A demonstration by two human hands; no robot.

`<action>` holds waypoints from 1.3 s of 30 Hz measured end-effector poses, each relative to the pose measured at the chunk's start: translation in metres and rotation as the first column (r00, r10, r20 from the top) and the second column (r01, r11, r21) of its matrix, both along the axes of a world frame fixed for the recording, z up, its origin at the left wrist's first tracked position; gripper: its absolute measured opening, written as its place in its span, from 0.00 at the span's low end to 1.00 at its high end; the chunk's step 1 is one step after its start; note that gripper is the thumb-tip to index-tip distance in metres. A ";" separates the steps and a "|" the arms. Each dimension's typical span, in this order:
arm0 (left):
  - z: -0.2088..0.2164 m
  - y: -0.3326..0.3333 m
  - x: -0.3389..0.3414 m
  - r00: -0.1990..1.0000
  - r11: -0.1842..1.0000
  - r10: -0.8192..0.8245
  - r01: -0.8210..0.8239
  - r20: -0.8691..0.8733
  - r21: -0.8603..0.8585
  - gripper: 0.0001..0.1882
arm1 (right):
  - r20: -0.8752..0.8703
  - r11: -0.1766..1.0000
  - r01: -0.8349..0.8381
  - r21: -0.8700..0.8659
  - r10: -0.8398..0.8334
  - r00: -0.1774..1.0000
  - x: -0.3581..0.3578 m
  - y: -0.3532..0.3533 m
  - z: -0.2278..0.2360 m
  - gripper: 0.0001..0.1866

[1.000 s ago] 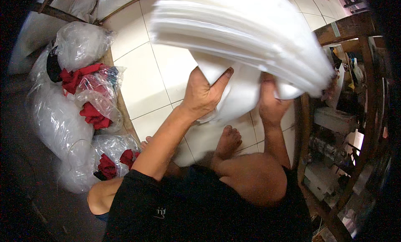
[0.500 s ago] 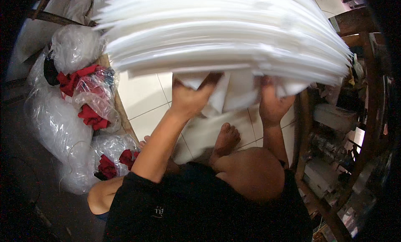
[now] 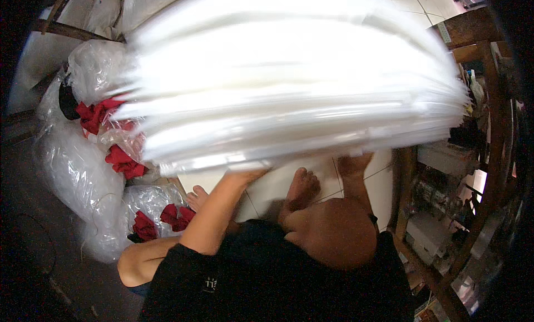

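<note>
A broad, thick stack of white sheets (image 3: 289,105) fills the upper middle, smeared by motion; whether they are paper or thin plastic I cannot tell. Its layers fan out at both ends. My left hand (image 3: 248,174) supports the stack's near edge from below, its fingers hidden under the sheets. Farther right, my right hand (image 3: 355,164) holds the same edge, also with its fingers out of sight. Both forearms reach up from the lower edge, on either side of a bare foot.
Clear plastic bags (image 3: 83,172) with red cloth (image 3: 127,162) lie on the left. Pale floor tiles (image 3: 378,180) show beneath the stack. A dark wooden frame (image 3: 492,99) with cluttered shelves stands on the right, near my right arm.
The stack has tipped and come down nearer to me, showing more of its top and covering more of my hands. A folded white piece between my hands is now hidden.
</note>
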State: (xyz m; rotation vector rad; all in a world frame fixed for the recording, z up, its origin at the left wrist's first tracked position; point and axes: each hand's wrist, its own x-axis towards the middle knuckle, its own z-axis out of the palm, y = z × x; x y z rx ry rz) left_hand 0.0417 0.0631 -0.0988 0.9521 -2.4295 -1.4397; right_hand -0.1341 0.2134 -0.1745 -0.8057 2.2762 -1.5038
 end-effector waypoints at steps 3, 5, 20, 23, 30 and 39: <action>-0.046 0.008 0.006 0.990 0.998 -0.050 0.044 0.129 0.050 0.17 | -0.580 0.990 0.030 0.141 0.058 0.812 -0.010 0.012 -0.058 0.26; -0.067 0.006 -0.008 0.987 0.997 -0.007 0.019 0.163 -0.073 0.17 | -0.567 0.999 0.022 -0.032 -0.036 0.823 -0.012 -0.002 -0.079 0.26; -0.078 -0.003 -0.023 0.979 0.994 0.080 -0.063 0.187 -0.094 0.18 | 0.365 0.841 0.135 -0.524 0.079 0.928 -0.002 0.008 -0.111 0.36; -0.043 -0.007 -0.016 0.983 0.994 0.096 -0.086 0.156 -0.069 0.18 | 0.794 0.636 0.509 -0.580 0.305 0.526 -0.013 -0.004 -0.012 0.35; -0.080 -0.013 -0.036 0.985 0.991 0.115 -0.105 0.126 -0.077 0.18 | 0.610 0.726 0.271 -0.632 0.250 0.752 -0.051 -0.008 -0.049 0.30; -0.056 -0.012 -0.016 0.990 0.995 0.096 -0.097 0.108 0.007 0.18 | -0.384 0.998 0.053 -0.031 -0.061 0.921 -0.036 0.000 -0.040 0.30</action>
